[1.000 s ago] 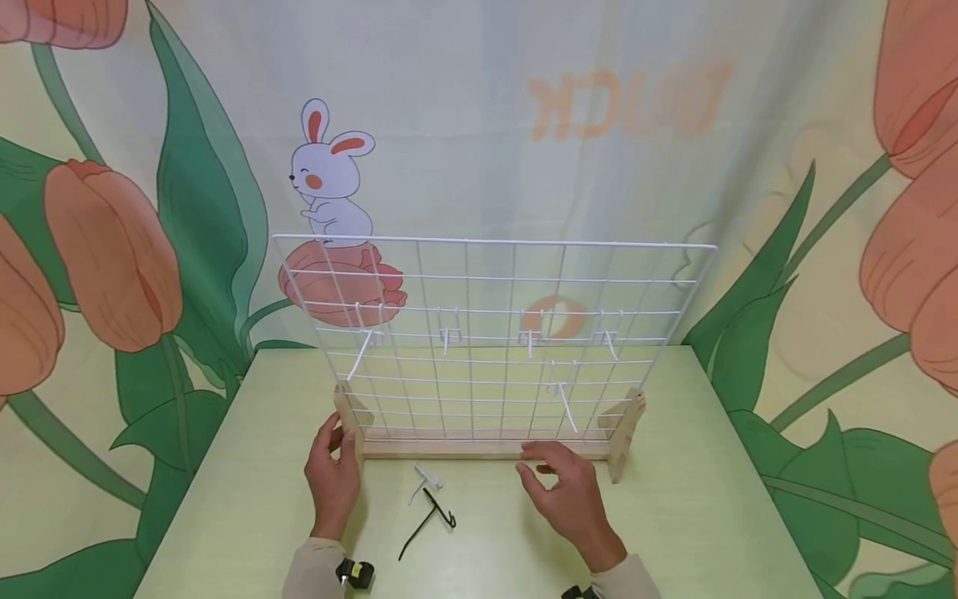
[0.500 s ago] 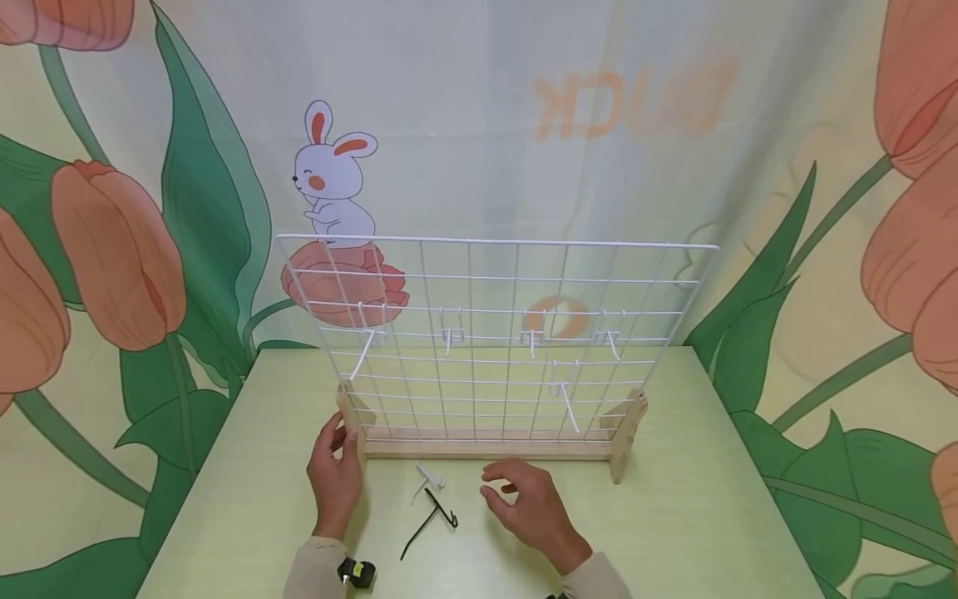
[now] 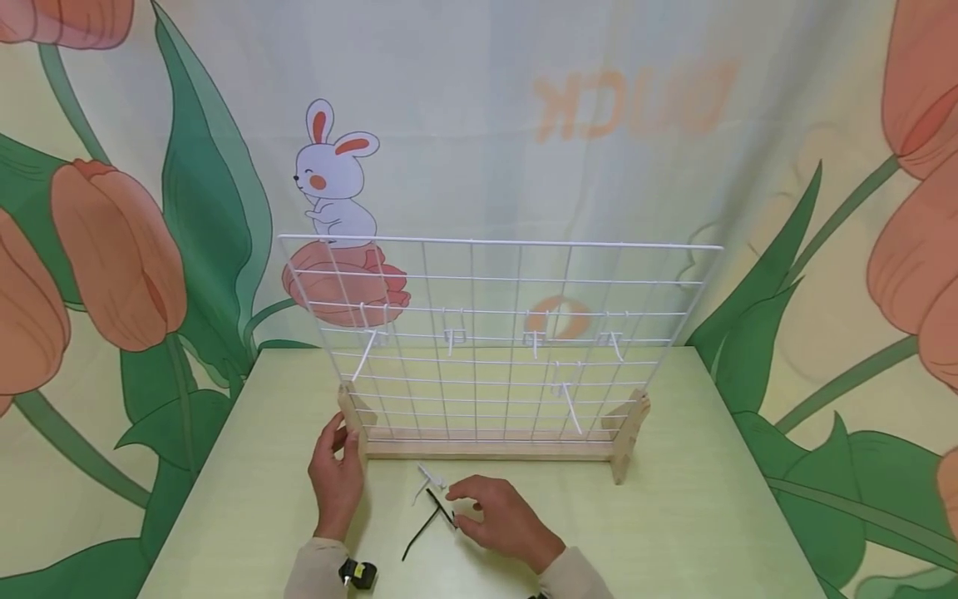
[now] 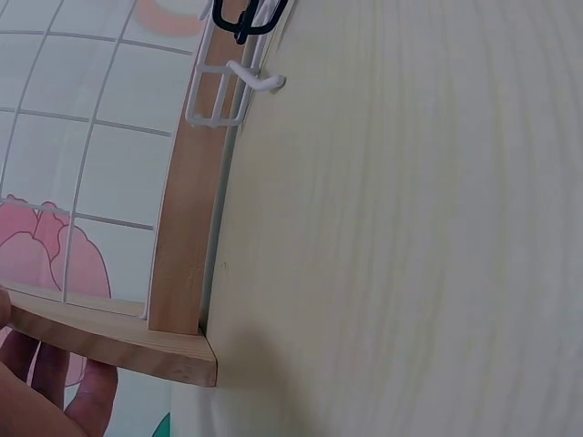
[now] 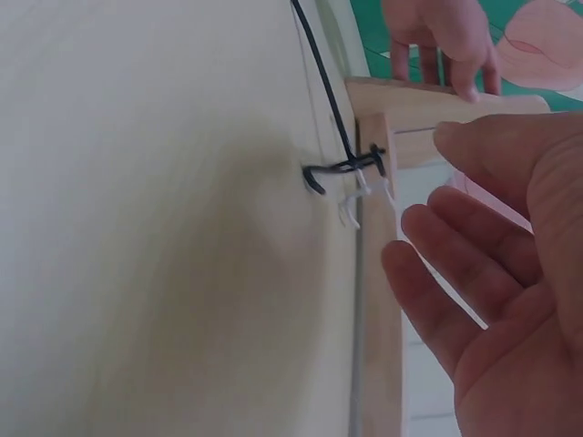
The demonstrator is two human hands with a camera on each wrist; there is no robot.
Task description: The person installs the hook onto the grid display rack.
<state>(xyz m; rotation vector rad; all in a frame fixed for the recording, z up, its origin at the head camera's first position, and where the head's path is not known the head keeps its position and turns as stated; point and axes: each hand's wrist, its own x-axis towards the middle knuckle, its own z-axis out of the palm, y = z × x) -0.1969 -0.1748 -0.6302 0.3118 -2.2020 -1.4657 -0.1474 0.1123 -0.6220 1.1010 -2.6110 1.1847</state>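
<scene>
My left hand (image 3: 335,478) holds the left wooden end piece (image 3: 355,420) of a stand that bears a white wire grid panel (image 3: 494,362). In the left wrist view its fingertips lie against the end piece (image 4: 118,350). My right hand (image 3: 503,520) hovers over the table beside a black wire hook (image 3: 428,526), thumb and fingers apart with nothing between them. A white hook (image 3: 429,477) lies just behind the black one. In the right wrist view, a gap shows between the right hand (image 5: 510,246) and the black hook (image 5: 328,100).
Several white hooks hang on the grid, one lower hook (image 3: 570,408) at the right among them. A wooden base bar (image 3: 486,450) runs along the bottom to the right end piece (image 3: 627,437). Behind the table (image 3: 696,516) hangs a printed curtain (image 3: 464,125).
My right hand has moved left and toward me, from in front of the base bar to beside the black hook. My left hand stays on the end piece.
</scene>
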